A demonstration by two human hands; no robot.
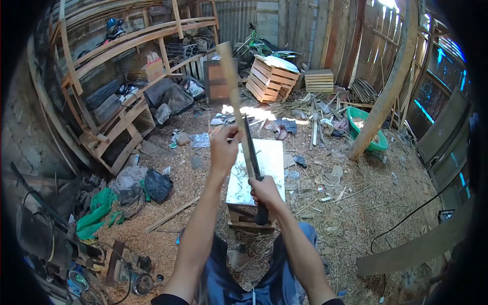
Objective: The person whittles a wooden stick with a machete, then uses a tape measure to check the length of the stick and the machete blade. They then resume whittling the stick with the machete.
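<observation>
The long wooden strip (232, 89) was in front of me, raised above the small white-topped stand (273, 162), almost upright and with its upper end tilted a little to the left. My left hand (224, 151) was grasping this strip near its middle, with the fingers bent at it. My right hand (266, 191) was clenched around the black handle of a long dark blade (251, 151), and the end of the handle came out below my fist. The blade stood close along the right side of the strip; whether the strip's lower end touched my right hand, I cannot tell. On the white top there were lying some thin shavings, and the stand was just before my knees, on a floor (351, 213) covered with wood chips. Farther away were a slatted wooden crate (264, 81) and, to the right, a green basin (377, 146) beside a leaning wooden post (389, 96)
</observation>
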